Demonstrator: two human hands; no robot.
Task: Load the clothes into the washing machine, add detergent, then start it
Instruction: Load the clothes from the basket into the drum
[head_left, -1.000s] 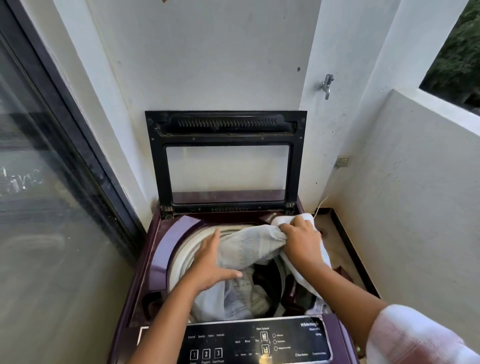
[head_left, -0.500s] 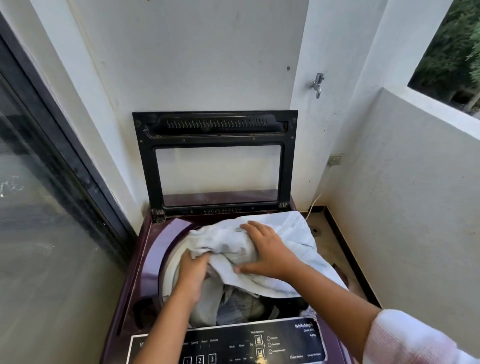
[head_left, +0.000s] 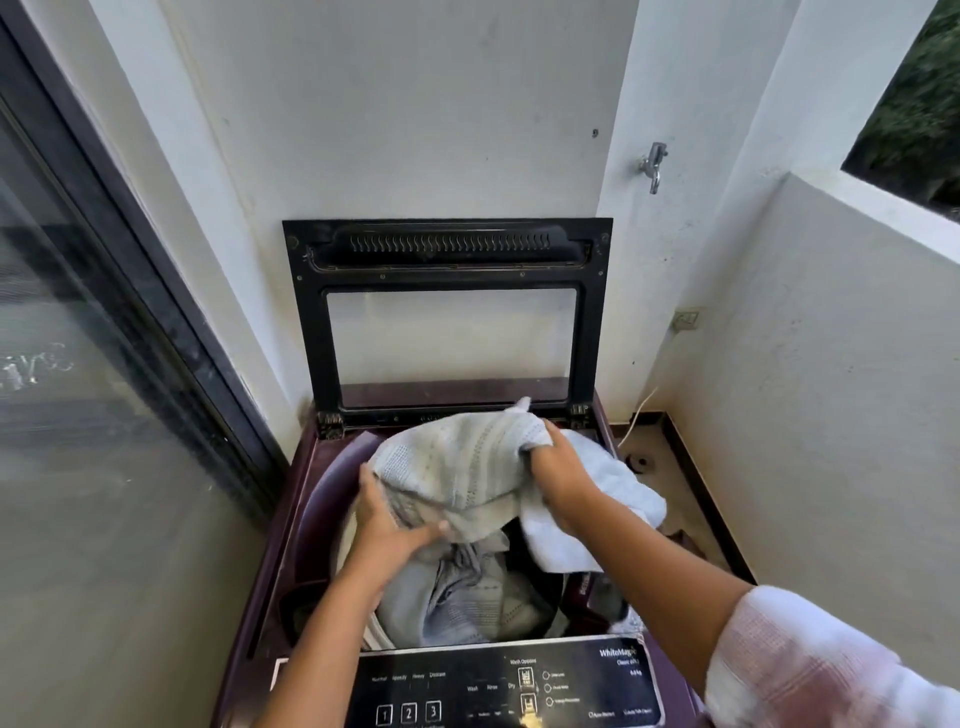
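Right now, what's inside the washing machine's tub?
Pale grey clothes fill the tub. Both hands hold another knit cloth above them, hiding the bottom.

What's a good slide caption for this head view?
Both hands push a grey knit garment into the open washing machine.

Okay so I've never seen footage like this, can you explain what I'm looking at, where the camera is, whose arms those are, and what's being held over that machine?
The camera is worn on a person's head, looking forward and down, so the two bare arms reaching in from the bottom are the wearer's own. Below them is a top-loading washing machine with its lid raised against the wall and its control panel nearest the camera. The left hand and right hand both grip a pale knitted cloth bunched over the open drum. A white towel drapes under the right forearm, and more clothes already lie in the drum. A tap sticks out of the wall on the right.
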